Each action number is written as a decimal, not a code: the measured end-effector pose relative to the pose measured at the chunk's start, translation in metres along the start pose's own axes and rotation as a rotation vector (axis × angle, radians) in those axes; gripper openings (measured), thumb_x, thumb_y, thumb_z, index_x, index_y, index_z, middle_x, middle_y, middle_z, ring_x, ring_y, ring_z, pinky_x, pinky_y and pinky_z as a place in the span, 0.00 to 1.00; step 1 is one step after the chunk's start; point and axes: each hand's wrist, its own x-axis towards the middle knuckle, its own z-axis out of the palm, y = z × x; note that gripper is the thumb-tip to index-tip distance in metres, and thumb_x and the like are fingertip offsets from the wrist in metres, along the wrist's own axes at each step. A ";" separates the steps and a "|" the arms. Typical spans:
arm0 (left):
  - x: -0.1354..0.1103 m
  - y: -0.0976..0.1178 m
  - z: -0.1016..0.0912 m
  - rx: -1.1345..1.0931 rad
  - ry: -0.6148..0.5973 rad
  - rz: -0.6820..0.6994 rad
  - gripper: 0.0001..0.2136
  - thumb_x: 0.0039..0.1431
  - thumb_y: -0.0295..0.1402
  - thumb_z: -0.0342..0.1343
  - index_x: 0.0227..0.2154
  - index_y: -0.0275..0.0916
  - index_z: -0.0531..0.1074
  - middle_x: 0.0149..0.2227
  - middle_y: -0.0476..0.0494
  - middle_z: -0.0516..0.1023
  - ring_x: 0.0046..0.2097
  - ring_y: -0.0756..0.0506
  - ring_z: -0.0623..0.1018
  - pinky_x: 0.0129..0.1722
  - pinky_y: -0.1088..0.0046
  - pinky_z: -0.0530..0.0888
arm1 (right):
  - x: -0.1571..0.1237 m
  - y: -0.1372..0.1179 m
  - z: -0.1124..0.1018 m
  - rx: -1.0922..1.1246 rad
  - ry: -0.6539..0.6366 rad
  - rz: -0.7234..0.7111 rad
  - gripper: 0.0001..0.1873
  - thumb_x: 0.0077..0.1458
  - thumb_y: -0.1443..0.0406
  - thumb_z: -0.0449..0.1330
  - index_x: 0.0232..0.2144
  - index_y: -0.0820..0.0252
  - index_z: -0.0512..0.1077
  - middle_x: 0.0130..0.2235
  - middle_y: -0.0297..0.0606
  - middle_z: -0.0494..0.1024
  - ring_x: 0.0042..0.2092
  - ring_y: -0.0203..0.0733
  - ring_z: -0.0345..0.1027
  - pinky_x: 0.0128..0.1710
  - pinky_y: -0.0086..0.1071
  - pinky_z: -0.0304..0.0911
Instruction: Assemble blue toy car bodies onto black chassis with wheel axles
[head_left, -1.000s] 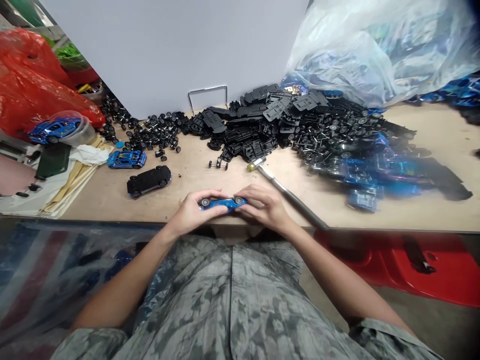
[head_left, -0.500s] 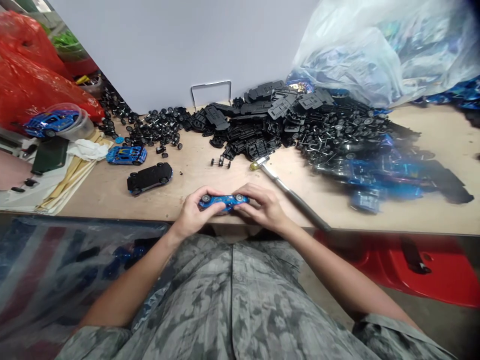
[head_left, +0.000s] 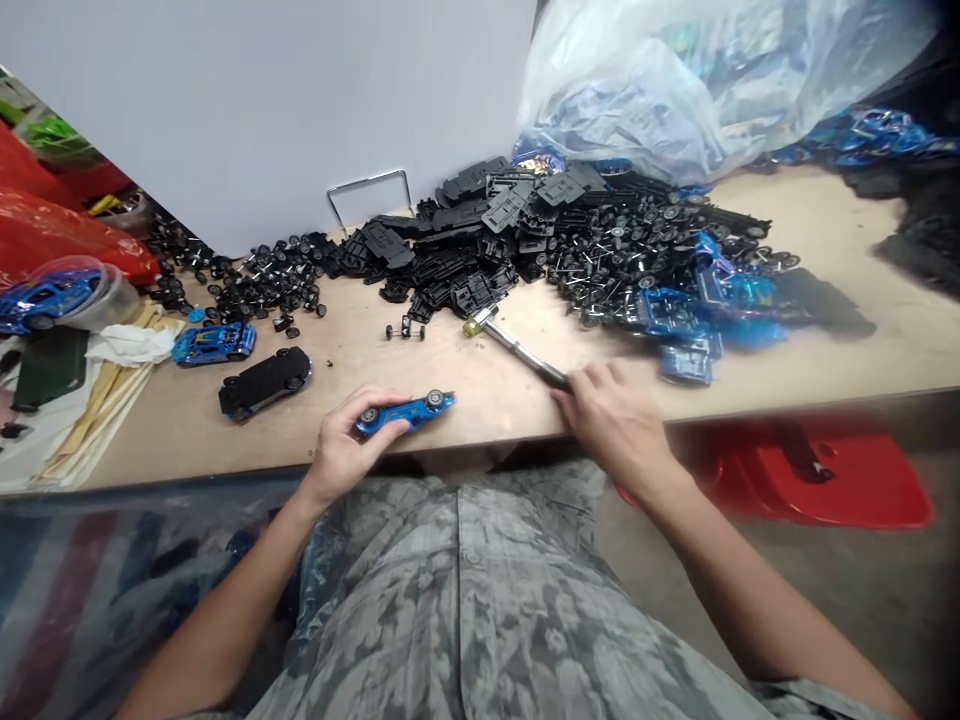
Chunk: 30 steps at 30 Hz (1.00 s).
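My left hand grips a blue toy car by one end, near the table's front edge. The car lies on its side, with two wheels facing up. To the right, my right hand is closed over the dark handle of a small hammer. Its yellow-tipped head rests on the table and points away to the left; the handle's end is hidden under my palm. Left of my left hand, another toy car shows its black underside, and a blue toy car stands behind it.
Black chassis plates and wheel axles are heaped at the back. Blue car shells lie at the right, below a clear plastic bag. A loose axle piece sits mid-table. A red stool stands below the edge.
My right hand has let go of the toy car, moved right and closed on the hammer's handle. The car stays in my left hand, tilted slightly. The view has shifted to the right.
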 end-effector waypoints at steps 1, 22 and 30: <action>-0.001 0.000 0.001 -0.003 0.008 0.020 0.11 0.60 0.35 0.66 0.44 0.39 0.81 0.47 0.39 0.83 0.51 0.42 0.80 0.56 0.66 0.74 | 0.001 -0.004 -0.001 0.062 0.046 -0.005 0.14 0.70 0.60 0.51 0.42 0.62 0.74 0.39 0.52 0.75 0.42 0.56 0.65 0.39 0.48 0.66; -0.010 0.043 0.046 -0.854 -0.026 -0.567 0.22 0.61 0.52 0.61 0.51 0.45 0.70 0.52 0.43 0.81 0.47 0.40 0.83 0.47 0.59 0.80 | 0.048 -0.088 0.019 1.518 -0.001 0.070 0.30 0.63 0.52 0.64 0.64 0.52 0.68 0.60 0.45 0.75 0.59 0.48 0.73 0.59 0.44 0.73; 0.009 0.058 0.058 -1.080 0.050 -0.567 0.23 0.64 0.47 0.59 0.60 0.48 0.73 0.61 0.47 0.78 0.60 0.38 0.78 0.57 0.62 0.77 | 0.038 -0.095 -0.005 1.020 0.237 -0.314 0.49 0.58 0.52 0.69 0.74 0.45 0.49 0.77 0.47 0.39 0.76 0.65 0.41 0.71 0.62 0.53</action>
